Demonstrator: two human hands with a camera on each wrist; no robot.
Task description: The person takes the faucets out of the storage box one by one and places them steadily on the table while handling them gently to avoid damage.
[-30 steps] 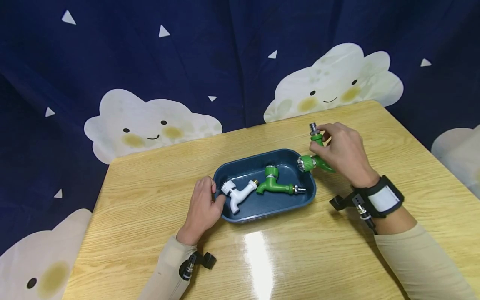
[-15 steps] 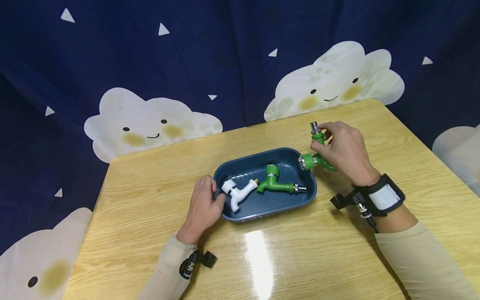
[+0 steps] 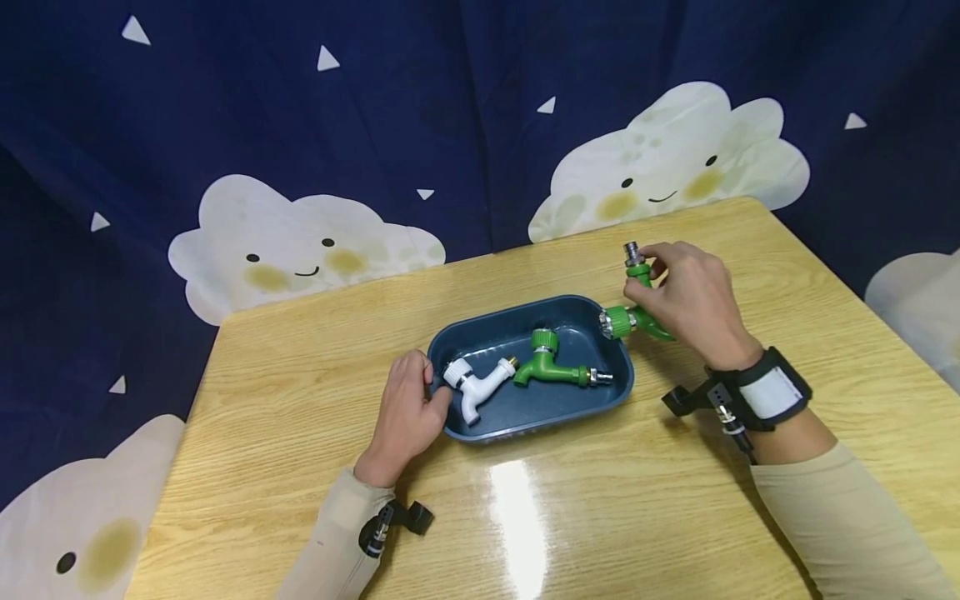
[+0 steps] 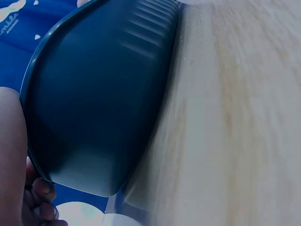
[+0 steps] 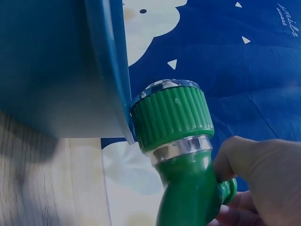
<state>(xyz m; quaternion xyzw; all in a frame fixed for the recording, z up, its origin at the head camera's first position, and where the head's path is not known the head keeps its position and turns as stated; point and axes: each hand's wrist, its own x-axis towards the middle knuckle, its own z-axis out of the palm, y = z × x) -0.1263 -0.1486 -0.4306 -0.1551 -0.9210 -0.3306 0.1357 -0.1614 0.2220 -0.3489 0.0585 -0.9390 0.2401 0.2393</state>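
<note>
A dark blue oblong plastic tub (image 3: 525, 425) stands on the wooden table. My left hand (image 3: 408, 408) grips its left end, thumb at the rim and fingers curled beside it; the left wrist view shows the tub's outer wall (image 4: 99, 94) close up. Inside the tub lie a white tap (image 3: 483, 390) on the left and a green tap (image 3: 551, 371) on the right. My right hand (image 3: 690, 300) pinches a second green tap (image 3: 618, 322) by its stem, metal nozzle up. In the right wrist view this tap's ribbed knob (image 5: 174, 115) is right at the tub's rim.
The pale wooden table (image 3: 300, 400) extends around the tub on all sides. Behind it hangs a navy curtain (image 3: 480, 125) with smiling clouds and small white triangles. A camera mount is strapped to each wrist.
My right hand and the green tap in it have shifted very slightly right and up. The left hand, the tub and the taps inside it stay where they were.
</note>
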